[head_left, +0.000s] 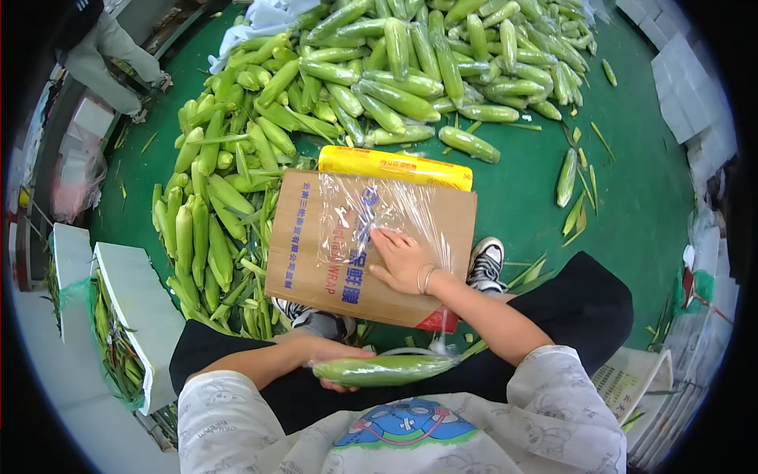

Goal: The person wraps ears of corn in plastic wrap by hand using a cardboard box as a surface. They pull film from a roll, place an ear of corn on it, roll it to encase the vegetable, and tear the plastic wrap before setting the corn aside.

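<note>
So the corn [387, 370] was down near the lap, lying roughly sideways in clear wrap. The left hand [320, 351] had its left end, fingers closed round it: the thumb lay along the far side and a couple of fingertips poked out on the near side. The corn's middle and right end stuck out past those fingers to the right, its right end well apart from the left hand.

The right hand [407, 265] wasn't on the corn at all. It was open, palm down on the film [410, 209] over the box [304, 237], fingers pointing far and left, with the thumb held apart. That put the corn on the near side of those fingers, off the box. A twisted bit of film hung from the box's near edge, by the red corner, down to around the corn's right end.

A yellow roll [395, 167] sat right at the box's far edge. Beyond it was a big wrapped pile [403, 95], with a green pile [209, 229] to the left and a shoe [487, 265] just right of the box.
</note>
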Demonstrator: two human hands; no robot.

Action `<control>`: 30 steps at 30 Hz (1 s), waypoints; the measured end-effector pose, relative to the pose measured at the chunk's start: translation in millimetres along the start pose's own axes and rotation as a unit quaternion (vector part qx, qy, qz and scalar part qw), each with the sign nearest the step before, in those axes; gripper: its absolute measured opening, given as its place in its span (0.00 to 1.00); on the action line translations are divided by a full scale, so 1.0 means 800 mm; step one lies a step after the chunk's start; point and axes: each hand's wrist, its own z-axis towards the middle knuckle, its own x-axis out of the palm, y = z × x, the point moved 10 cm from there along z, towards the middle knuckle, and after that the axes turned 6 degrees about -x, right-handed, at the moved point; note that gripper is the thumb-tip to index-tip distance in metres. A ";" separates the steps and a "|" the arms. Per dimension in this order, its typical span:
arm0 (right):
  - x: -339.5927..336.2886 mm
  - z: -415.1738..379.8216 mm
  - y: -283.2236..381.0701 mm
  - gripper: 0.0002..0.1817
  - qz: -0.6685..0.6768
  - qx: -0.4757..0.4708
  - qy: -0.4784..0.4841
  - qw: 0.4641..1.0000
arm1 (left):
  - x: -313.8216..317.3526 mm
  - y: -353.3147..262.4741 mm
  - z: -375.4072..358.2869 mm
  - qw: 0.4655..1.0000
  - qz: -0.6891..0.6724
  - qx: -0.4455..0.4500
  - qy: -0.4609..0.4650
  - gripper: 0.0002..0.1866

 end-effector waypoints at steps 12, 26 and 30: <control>-0.002 -0.004 0.013 0.42 -0.096 -0.051 0.016 0.994 | -0.043 -0.011 -0.100 0.804 0.406 -0.207 -0.382 0.35; 0.067 -0.007 0.124 0.21 0.664 0.323 -0.079 0.670 | 0.032 -0.012 -0.416 0.338 -0.082 0.771 -0.532 0.07; -0.009 0.082 0.158 0.15 0.688 0.152 -0.085 0.705 | 0.004 -0.114 -0.404 0.388 -0.185 0.795 -0.429 0.10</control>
